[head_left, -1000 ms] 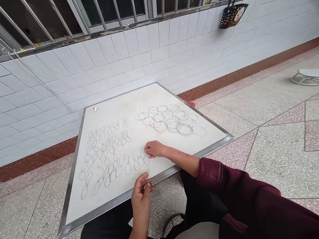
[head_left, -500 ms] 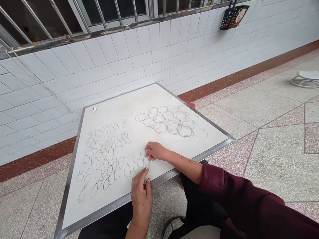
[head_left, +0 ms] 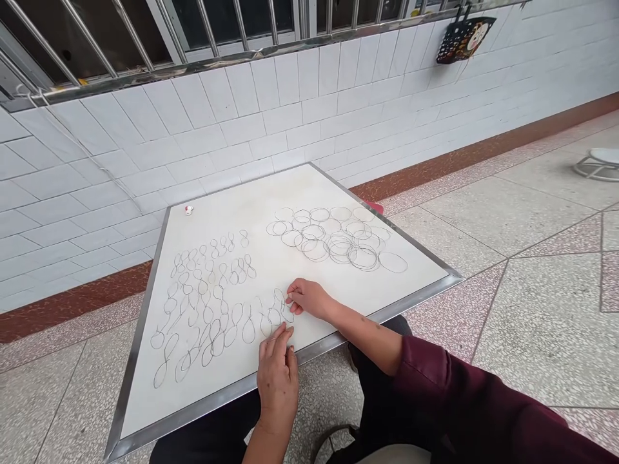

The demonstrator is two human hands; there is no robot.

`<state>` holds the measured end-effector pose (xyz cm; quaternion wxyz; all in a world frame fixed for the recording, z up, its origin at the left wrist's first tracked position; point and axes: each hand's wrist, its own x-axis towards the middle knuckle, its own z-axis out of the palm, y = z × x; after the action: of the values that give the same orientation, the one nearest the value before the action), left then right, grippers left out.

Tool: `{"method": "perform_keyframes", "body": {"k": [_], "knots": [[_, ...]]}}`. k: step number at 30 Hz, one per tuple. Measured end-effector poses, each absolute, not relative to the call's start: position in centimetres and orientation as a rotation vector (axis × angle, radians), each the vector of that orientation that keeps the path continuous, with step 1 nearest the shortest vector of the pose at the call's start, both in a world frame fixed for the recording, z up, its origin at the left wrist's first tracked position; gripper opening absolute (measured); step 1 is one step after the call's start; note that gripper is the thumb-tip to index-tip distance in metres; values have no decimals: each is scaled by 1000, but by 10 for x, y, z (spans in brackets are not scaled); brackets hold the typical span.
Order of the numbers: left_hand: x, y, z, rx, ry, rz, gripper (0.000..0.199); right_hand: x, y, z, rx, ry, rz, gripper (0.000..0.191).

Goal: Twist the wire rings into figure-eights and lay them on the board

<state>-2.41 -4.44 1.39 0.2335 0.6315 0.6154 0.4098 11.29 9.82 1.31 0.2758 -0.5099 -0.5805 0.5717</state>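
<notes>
My right hand (head_left: 309, 298) is closed in a pinch at the edge of a thin dark wire loop twisted into a figure eight (head_left: 275, 298), which lies on the white tabletop (head_left: 227, 193). My left hand (head_left: 278, 380) rests over the near table edge, thumb apart from the fingers, its fingertips just below the same row. Several more figure-eight loops (head_left: 248, 330) lie in rows to the left. Beyond my right hand, round loops (head_left: 362, 258) overlap in a loose spread. Whether the left fingertips touch a loop I cannot tell.
A metal rim (head_left: 338, 340) edges the table. A small white and red object (head_left: 189, 210) lies near the far left corner. Behind stand a white tiled wall (head_left: 217, 151) and barred windows. A patterned bag (head_left: 464, 40) hangs there, and a stool (head_left: 597, 166) stands far right.
The camera view has shifted slightly. Both hands keep nearly the same place on the table, the right one still pinching at the last figure-eight loop.
</notes>
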Motion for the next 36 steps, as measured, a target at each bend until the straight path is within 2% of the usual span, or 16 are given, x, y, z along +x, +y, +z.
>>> {"method": "perform_keyframes", "body": {"k": [9,18,24,31,36], "knots": [[-21,-24,25,1708,1803,1244,39,118,87,21,-1379,-1922,1037,18],[-23,-2,12,1771,1863,1233,50,112,86,13,-1414,-2054,822,8],[-25,1,4,1948,1940,1059,48,103,77,6,-1477,-2091,562,10],[-27,3,0,2037,1975,995,47,102,75,1,-1470,-2085,482,11],[-27,3,-2,2057,1926,1088,46,101,74,-2,-1445,-2049,483,10]]}}
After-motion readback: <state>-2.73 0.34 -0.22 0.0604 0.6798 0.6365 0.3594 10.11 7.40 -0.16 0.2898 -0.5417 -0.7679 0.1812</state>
